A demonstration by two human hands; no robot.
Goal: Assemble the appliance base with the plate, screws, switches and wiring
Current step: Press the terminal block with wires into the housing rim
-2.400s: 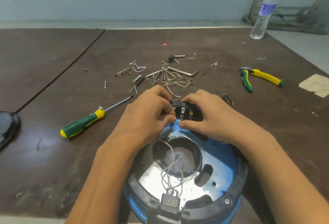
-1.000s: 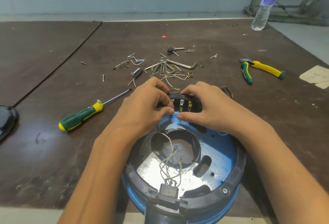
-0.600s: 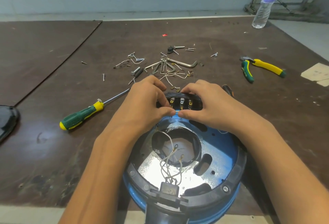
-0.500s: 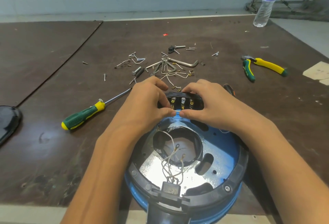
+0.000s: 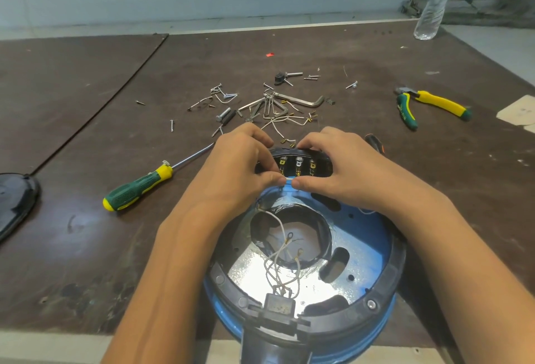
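Blue appliance base (image 5: 364, 236) sits right at the tabletop's (image 5: 86, 247) near edge. At its far rim, left hand (image 5: 234, 172) and right hand (image 5: 341, 172) curl their fingers, pinching a short white wire (image 5: 288, 180) beside the switch block (image 5: 298, 163). Screwdriver (image 5: 136, 190) lies left, well apart.

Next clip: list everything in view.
appliance base: one, blue, black rim, nearest.
switch block: one, black, base's far rim.
white wires: several, inside base.
short white wire: one, between thumbs.
screwdriver: one, green-yellow, left of base.
pliers: one, yellow-green, right.
screws and hex keys: many, silver, beyond base.
bottle: one, clear, far right.
black object: one, left edge.
table: one, dark brown.
left hand: pinches short white wire.
right hand: fingers over switch block, thumb at wire.
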